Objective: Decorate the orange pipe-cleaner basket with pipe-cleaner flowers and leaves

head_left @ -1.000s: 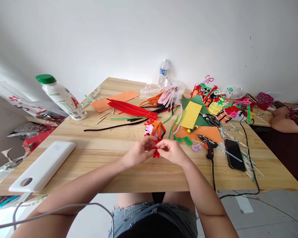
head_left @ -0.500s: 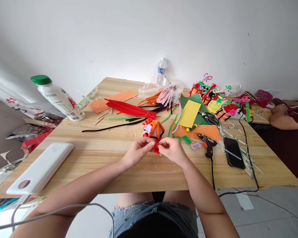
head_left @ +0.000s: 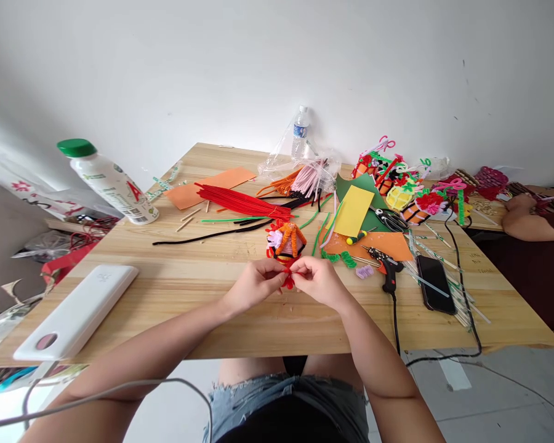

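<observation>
Near the middle of the table, my left hand (head_left: 255,285) and my right hand (head_left: 319,283) meet fingertip to fingertip. Both pinch a small red pipe-cleaner piece (head_left: 289,282) with looped ends; its full shape is partly hidden by my fingers. Just beyond them stands a small lantern-like pipe-cleaner ornament (head_left: 288,239), orange and black with a pink and red flower on its left side. Whether the red piece is joined to it, I cannot tell. Farther back lies a bundle of red pipe cleaners (head_left: 240,202).
On the right lie a hot glue gun (head_left: 389,271), a phone (head_left: 436,284), scissors (head_left: 390,220) and wooden sticks. Finished ornaments (head_left: 427,206) stand at the back right. Leftward are a power bank (head_left: 80,311) and a green-capped bottle (head_left: 113,181). A co-worker's arm (head_left: 530,218) rests far right.
My fingertips have drawn closer together over the red piece, the right hand shifting slightly left. The ornament behind has barely moved.
</observation>
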Motion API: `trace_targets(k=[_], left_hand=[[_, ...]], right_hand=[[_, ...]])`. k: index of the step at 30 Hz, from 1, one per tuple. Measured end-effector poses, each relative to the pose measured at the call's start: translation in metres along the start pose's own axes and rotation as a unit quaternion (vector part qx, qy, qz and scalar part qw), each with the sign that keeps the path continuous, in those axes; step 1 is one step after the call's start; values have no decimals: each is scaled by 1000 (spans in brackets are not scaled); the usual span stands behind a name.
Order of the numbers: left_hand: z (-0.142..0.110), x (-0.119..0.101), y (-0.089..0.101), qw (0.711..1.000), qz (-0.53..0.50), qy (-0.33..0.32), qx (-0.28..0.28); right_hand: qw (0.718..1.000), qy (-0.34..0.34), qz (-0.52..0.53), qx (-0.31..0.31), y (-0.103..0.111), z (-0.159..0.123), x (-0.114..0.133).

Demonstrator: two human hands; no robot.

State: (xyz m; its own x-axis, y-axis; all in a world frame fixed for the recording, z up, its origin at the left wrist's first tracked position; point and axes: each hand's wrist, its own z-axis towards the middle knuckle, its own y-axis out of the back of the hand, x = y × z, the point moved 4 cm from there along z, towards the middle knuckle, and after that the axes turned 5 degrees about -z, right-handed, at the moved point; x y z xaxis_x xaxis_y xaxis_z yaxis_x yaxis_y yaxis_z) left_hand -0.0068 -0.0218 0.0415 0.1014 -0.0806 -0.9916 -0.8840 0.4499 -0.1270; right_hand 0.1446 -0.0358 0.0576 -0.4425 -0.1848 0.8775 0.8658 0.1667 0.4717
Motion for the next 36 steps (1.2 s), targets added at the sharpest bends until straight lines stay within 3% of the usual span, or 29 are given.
trace_targets(k=[3, 8, 19, 24, 31, 36], left_hand=[[-1, 1, -2, 1000, 14, 7, 11], [1, 6, -3, 999, -50, 8, 2], [1, 1, -4, 991, -100, 86, 20], [1, 3, -3, 989, -110, 97, 3], [2, 4, -2, 988, -123, 95, -28], [2, 7, -4, 989, -118, 81, -28]], right_hand=[[1000, -13, -16, 23, -1, -1, -2], [999, -31, -19, 35, -3, -2, -2], [997, 44, -58, 2, 3, -3, 8], [996, 73, -42, 31, 0, -5, 13], [971, 204, -107, -65, 1, -4, 17], [968, 215, -107, -69, 0, -5, 15]])
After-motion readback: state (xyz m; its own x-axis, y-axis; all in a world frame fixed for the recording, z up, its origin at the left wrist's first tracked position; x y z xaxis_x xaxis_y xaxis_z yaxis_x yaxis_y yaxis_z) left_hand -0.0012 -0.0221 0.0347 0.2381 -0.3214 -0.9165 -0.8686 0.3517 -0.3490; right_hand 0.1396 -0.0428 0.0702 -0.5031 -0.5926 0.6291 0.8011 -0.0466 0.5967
